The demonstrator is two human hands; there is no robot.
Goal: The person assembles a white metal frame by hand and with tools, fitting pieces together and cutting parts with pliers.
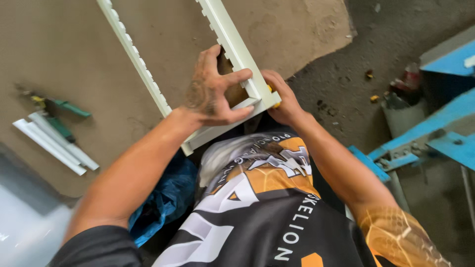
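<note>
Head view, looking down: both hands work at the near corner of a white slotted frame (232,44) that lies on a brown bench (59,44). The left hand (210,91) is clamped on the frame, thumb under the short end rail (222,129) and fingers curled over the right-hand long rail, where the two pieces meet. The right hand (282,96) is closed on the outer side of the same corner, with a small yellow thing (271,90) half hidden under its fingers; what that is cannot be told. The other long rail (133,54) runs up and away to the left.

To do this corner well, the judgement is that the left hand should hold the two rails square and flush while the right presses straight in, not at a slant, so the joint seats without twisting the thin profile. The frame overhangs the bench edge here, so its weight wants support from the body side.

Well apart on the left lie green-handled snips (62,116) beside short white strips (52,143). A blue plastic bag (166,198) sits by the person's waist
</note>
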